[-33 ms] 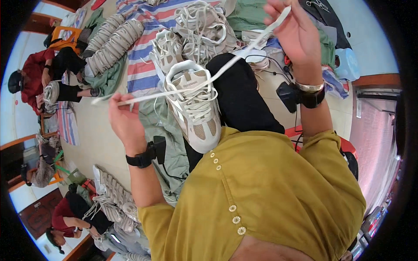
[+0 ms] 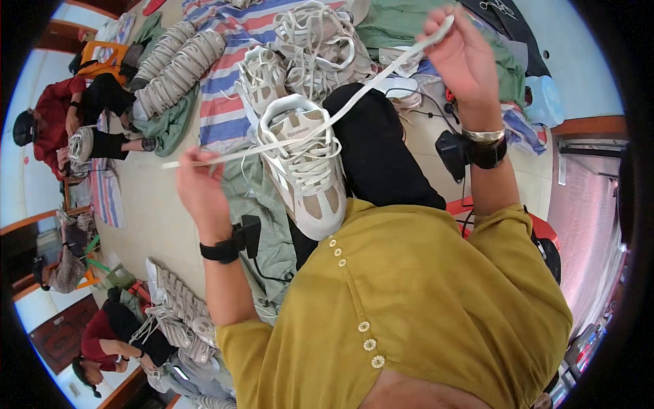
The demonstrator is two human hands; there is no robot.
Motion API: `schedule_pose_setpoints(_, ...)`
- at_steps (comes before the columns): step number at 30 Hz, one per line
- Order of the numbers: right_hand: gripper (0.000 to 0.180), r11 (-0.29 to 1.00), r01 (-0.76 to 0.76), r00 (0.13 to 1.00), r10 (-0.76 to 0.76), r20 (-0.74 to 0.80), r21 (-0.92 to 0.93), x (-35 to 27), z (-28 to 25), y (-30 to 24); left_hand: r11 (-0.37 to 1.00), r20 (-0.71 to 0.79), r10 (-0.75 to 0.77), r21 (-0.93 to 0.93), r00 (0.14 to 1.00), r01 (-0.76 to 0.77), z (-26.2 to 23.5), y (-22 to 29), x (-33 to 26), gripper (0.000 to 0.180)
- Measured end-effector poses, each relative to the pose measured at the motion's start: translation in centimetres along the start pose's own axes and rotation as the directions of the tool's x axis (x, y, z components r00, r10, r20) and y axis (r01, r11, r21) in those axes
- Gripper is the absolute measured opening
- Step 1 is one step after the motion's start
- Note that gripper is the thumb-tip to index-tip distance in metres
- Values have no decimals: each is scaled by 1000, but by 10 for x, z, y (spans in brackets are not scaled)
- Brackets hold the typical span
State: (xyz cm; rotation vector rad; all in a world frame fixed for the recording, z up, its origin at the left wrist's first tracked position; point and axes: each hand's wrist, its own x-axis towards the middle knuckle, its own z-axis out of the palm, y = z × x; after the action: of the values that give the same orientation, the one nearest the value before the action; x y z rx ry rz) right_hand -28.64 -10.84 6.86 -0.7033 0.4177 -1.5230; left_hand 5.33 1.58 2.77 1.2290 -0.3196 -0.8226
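Observation:
A white and beige lace-up sneaker (image 2: 317,204) rests on my lap, heel away from me and toe close to my shirt. Laces are threaded through its upper eyelets. One long flat white shoelace (image 2: 368,87) stretches slantwise across its tongue. At the left, my left hand (image 2: 202,193) pinches this lace near one end, with a short tail sticking out past the fingers. Raised at the upper right, my right hand (image 2: 466,65) grips the other end between thumb and fingers. Both hands are apart from the sneaker.
More laced sneakers (image 2: 313,44) lie piled on a striped sheet (image 2: 225,112) ahead. Stacked shoes (image 2: 180,71) stand at the far left, near a seated person (image 2: 58,112). Another person (image 2: 109,334) handles shoes at lower left. Black cables (image 2: 436,109) run beside my right wrist.
My left hand has shifted slightly right and nearer to me, and the lace tail beyond it has moved right. My right hand has dipped a little. The sneaker has stayed put.

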Motion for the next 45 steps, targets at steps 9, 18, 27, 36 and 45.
schedule_pose_setpoints(9, 23, 766, -478, 875, 456, -162, -430, -28, -68, 74, 754, 486, -140, 617, 863, -225, 12, -48, -31, 14)
schedule_pose_setpoints(18, 25, 669, -17, 978, 166, 127, -743, -45, -25, 111, 776, 429, -185, 616, 884, -136, 20, -44, -40, 19)
schedule_pose_setpoints(27, 18, 427, -7, 895, 406, 185, -904, -67, -28, 97, 863, 404, -212, 505, 890, -24, 8, -45, -71, 17)
schedule_pose_setpoints(36, 13, 299, 166, 866, 412, 284, -940, -69, -25, 98, 903, 374, -237, 424, 897, 62, -3, -38, -78, 9)
schedule_pose_setpoints(45, 16, 186, 291, 845, 409, 344, -938, -66, -23, 105, 974, 322, -99, 224, 942, 26, 0, -1, -71, 22)
